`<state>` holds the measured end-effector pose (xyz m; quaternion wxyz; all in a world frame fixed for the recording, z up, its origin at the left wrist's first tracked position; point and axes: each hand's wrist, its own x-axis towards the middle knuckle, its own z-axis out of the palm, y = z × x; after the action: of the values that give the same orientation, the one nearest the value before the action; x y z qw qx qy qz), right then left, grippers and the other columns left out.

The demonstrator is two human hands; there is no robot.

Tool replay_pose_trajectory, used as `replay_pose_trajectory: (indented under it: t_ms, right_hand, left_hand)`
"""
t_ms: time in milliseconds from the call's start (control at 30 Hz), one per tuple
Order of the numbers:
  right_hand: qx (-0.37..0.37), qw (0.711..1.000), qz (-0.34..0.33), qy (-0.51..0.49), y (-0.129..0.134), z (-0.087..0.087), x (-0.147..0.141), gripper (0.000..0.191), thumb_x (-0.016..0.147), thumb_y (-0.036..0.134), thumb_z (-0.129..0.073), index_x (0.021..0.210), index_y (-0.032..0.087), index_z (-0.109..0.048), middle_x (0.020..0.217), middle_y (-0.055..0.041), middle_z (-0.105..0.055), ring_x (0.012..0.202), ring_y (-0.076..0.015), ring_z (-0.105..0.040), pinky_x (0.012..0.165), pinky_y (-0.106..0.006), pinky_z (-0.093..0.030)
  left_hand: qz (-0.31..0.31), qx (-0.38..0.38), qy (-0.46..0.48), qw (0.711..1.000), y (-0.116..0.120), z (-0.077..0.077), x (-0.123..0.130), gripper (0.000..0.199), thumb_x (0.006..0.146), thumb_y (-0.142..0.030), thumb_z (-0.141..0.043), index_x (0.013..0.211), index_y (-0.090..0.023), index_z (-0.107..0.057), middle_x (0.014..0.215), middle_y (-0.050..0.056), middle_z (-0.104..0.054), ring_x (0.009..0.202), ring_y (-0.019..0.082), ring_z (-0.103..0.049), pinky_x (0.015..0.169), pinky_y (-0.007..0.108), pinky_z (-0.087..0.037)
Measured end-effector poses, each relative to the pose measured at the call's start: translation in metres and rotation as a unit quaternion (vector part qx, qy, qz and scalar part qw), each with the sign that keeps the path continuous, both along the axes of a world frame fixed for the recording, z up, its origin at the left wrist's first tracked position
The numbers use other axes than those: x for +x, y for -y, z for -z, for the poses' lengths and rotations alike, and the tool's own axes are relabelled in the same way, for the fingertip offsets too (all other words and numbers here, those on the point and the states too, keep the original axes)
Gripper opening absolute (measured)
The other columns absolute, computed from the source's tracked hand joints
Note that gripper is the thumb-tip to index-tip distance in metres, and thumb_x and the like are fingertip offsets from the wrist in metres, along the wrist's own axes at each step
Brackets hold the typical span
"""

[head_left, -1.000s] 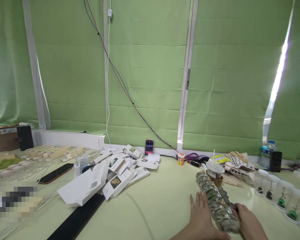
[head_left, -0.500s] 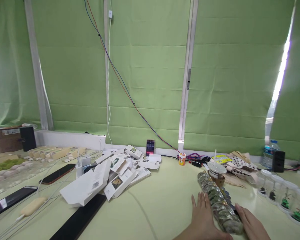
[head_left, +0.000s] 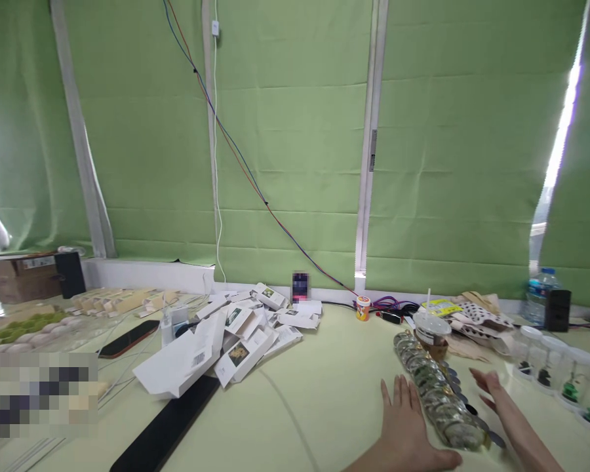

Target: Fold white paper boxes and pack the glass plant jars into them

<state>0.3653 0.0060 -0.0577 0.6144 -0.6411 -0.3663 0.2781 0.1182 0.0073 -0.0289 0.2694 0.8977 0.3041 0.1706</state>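
A long row of overlapping, clear-wrapped round packets (head_left: 430,387) with greenish and grey contents lies on the table at the right. Flat along the row's left side is my left hand (head_left: 404,419), its fingers stretched out and thumb pointing across the near end. To the right of the row, my right hand (head_left: 500,396) hovers with fingers apart and nothing in them. Several dark round discs (head_left: 495,438) show along the row's right edge, partly hidden under the packets. What exactly is inside the packets is too small to tell.
White printed boxes (head_left: 246,351) are heaped at centre left, by a long black bar (head_left: 172,426). Behind the row stand a lidded cup with a straw (head_left: 430,324) and a small orange jar (head_left: 362,308). Clear jars with green bits (head_left: 573,377) line the right side.
My right hand has come away from the row, moving up and to the right, and its fingers have spread. My left hand stays beside the packets. The view has shifted slightly.
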Motion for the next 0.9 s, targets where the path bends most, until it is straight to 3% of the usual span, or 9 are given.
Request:
replay_pose_trajectory:
  t_ms: [167, 400, 600, 767, 833, 900]
  right_hand:
    - [-0.05, 0.983, -0.057, -0.168, -0.024, -0.016, -0.007, 0.09, 0.079, 0.076, -0.02, 0.14, 0.01, -0.03, 0.15, -0.0157, -0.026, 0.137, -0.0229, -0.025, 0.112, -0.035, -0.019]
    - [-0.057, 0.981, -0.072, -0.171, -0.031, -0.014, -0.021, 0.089, 0.074, 0.08, -0.02, 0.141, 0.022, -0.031, 0.147, -0.0115, -0.035, 0.134, -0.0256, -0.03, 0.109, -0.042, -0.026]
    - [-0.034, 0.974, -0.107, -0.197, -0.028, -0.008, -0.014, 0.095, 0.075, 0.079, -0.016, 0.142, 0.012, -0.026, 0.143, -0.0189, -0.039, 0.132, -0.0249, -0.035, 0.108, -0.037, -0.028]
    - [-0.012, 0.989, -0.021, -0.143, -0.015, -0.014, -0.007, 0.09, 0.077, 0.076, -0.023, 0.137, 0.008, -0.032, 0.141, -0.0221, -0.04, 0.127, -0.0323, -0.043, 0.106, -0.042, -0.035]
    - [0.023, 0.998, 0.041, -0.042, -0.001, -0.017, 0.003, 0.084, 0.077, 0.074, -0.029, 0.132, 0.011, -0.039, 0.135, -0.0203, -0.047, 0.122, -0.0362, -0.048, 0.103, -0.048, -0.038]
    - [0.057, 0.986, 0.119, 0.104, 0.016, -0.015, 0.013, 0.076, 0.078, 0.072, -0.03, 0.127, 0.017, -0.045, 0.125, -0.0178, -0.054, 0.12, -0.0394, -0.047, 0.103, -0.056, -0.034]
  left_hand:
    - [-0.005, 0.004, -0.029, 1.0, 0.003, -0.003, 0.002, 0.106, 0.074, -0.068, -0.043, 0.143, 0.003, -0.005, 0.15, 0.026, 0.001, 0.139, 0.034, 0.011, 0.108, 0.055, 0.019]
    - [-0.001, 0.004, -0.039, 0.999, -0.001, 0.002, 0.004, 0.108, 0.073, -0.072, -0.038, 0.142, 0.006, -0.009, 0.149, 0.027, -0.001, 0.14, 0.034, 0.006, 0.107, 0.056, 0.019]
    - [-0.004, -0.008, -0.035, 0.999, 0.001, 0.0, 0.005, 0.11, 0.071, -0.074, -0.038, 0.143, 0.004, -0.008, 0.15, 0.025, -0.002, 0.14, 0.034, 0.007, 0.108, 0.053, 0.02]
    - [0.012, -0.009, -0.021, 1.0, 0.001, -0.001, -0.002, 0.112, 0.071, -0.078, -0.034, 0.143, 0.004, -0.008, 0.15, 0.025, -0.002, 0.14, 0.033, 0.007, 0.11, 0.053, 0.017]
    - [0.021, -0.011, -0.016, 1.0, -0.001, 0.001, -0.013, 0.109, 0.073, -0.078, -0.029, 0.143, 0.003, -0.011, 0.15, 0.024, -0.004, 0.14, 0.033, 0.003, 0.111, 0.054, 0.012]
    - [0.025, -0.005, -0.015, 1.0, -0.006, 0.004, -0.031, 0.104, 0.076, -0.077, -0.027, 0.144, 0.001, -0.013, 0.151, 0.023, -0.007, 0.141, 0.032, -0.001, 0.112, 0.053, 0.006]
